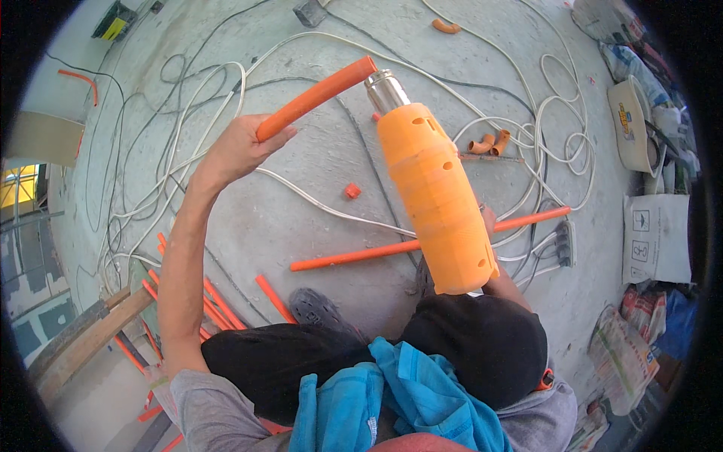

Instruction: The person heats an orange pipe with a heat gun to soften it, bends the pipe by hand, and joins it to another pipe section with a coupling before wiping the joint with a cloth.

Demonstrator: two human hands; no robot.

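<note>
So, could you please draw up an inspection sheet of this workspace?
Surface: pale grey concrete floor, marked with smudges.
Job's things: smooth orange plastic pipe, its end beside the silver metal nozzle of a yellow-orange plastic heat gun; contact unclear.
Clutter: long straight orange pipe on the floor, small red scrap, brown-orange curved fittings.
Hands: left hand closed around the raised pipe; right hand, mostly hidden behind the heat gun, appears to hold it.
Cables: white cable and thin black cable, loosely strewn.
Surroundings: cream plastic bucket at right, brown wooden planks at lower left.
</note>
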